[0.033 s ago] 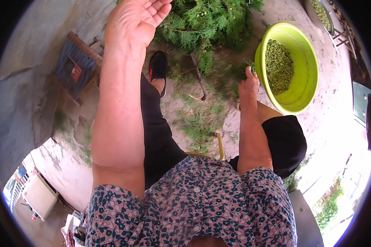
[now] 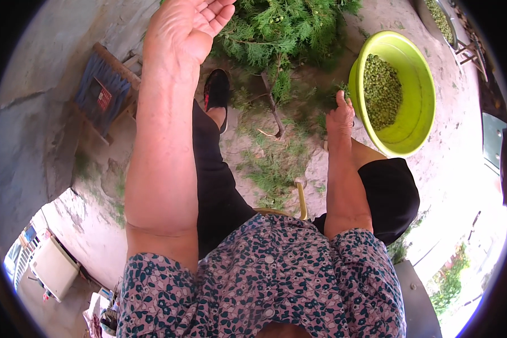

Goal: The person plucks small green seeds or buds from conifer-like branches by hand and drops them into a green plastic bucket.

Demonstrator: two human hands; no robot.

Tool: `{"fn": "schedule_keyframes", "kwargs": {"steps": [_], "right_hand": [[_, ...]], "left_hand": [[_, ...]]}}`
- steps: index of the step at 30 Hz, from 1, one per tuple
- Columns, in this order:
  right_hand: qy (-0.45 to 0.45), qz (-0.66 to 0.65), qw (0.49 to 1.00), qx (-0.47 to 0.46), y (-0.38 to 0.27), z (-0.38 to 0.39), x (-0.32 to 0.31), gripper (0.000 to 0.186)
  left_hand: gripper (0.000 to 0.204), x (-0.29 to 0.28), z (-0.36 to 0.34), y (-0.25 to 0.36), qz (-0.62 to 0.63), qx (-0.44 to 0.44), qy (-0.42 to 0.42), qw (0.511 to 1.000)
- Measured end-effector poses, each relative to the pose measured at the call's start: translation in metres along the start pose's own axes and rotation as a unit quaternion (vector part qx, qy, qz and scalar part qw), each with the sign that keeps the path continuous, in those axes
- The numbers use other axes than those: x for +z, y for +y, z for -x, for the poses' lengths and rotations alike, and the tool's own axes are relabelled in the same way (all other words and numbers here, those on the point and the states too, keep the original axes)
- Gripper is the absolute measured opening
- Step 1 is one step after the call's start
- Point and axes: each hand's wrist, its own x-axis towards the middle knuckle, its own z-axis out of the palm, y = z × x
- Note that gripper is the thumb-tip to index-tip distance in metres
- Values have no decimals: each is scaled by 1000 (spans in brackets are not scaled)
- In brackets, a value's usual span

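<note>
Basin (image 2: 418, 98), green cones (image 2: 381, 93) inside, right hand (image 2: 340, 117) beside

Left of the left fingers (image 2: 224, 16): wood-framed item with blue fabric (image 2: 88, 94), probably a small chair. Farther left: grey wall (image 2: 28, 67). Well behind the left fingers, to their left: white rectangular object (image 2: 54, 268). Well behind the right fingers (image 2: 341, 98), to their right: green plants (image 2: 452, 279).

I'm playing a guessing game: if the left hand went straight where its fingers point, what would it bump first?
The left hand points toward the leafy green branch, so probably that, though depth is unclear: it could pass above.
</note>
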Motion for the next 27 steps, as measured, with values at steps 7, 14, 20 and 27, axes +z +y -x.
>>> {"fn": "schedule_keyframes", "kwargs": {"steps": [7, 14, 20, 27], "right_hand": [[-52, 466, 856, -217, 25, -33, -38, 38], [138, 161, 957, -199, 26, -53, -14, 30], [-35, 270, 850, -452, 35, -37, 41, 18], [-254, 428, 733, -463, 76, -34, 124, 34]], "left_hand": [[11, -1, 2, 5, -4, 2, 27, 1000], [10, 9, 15, 7, -1, 26, 51, 998], [24, -26, -5, 14, 39, 29, 1, 999], [14, -26, -1, 20, 95, 50, 77, 991]]}}
